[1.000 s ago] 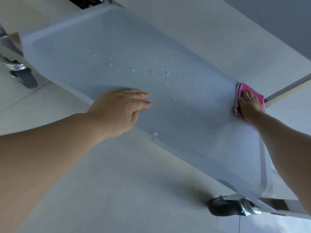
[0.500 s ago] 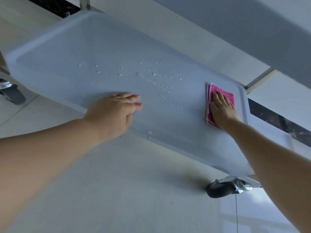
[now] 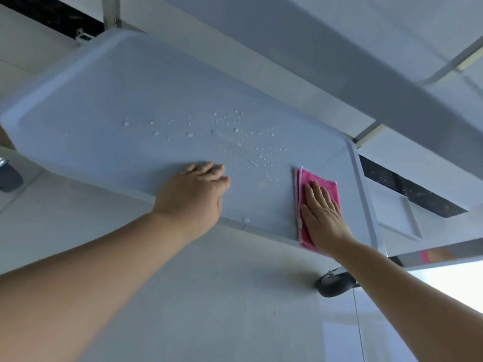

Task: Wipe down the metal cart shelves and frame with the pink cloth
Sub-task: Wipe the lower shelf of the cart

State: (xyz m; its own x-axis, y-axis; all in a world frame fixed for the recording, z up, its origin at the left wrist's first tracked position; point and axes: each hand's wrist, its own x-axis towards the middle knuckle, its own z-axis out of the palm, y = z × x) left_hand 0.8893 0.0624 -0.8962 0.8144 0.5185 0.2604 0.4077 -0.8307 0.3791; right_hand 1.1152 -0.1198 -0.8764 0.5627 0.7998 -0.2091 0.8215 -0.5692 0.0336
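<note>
right hand point(image 3: 322, 212) flat on pink cloth point(image 3: 320, 184), shelf point(image 3: 104, 105) (wet)

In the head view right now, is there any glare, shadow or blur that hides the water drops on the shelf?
Head view: soft, even light, no glare on the pale metal cart shelf; water drops stay sharp; bright patch only on the glossy floor; wide-angle lens bends the shelf edges.

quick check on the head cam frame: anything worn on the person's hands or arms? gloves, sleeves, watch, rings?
Nothing worn that shows. The left hand and right hand are bare, with no gloves and no rings visible on the fingers in view. Both forearms are bare all the way to the frame edge: no sleeve cuff, watch, wristband or marking. Anything above the forearms is out of frame.
</note>
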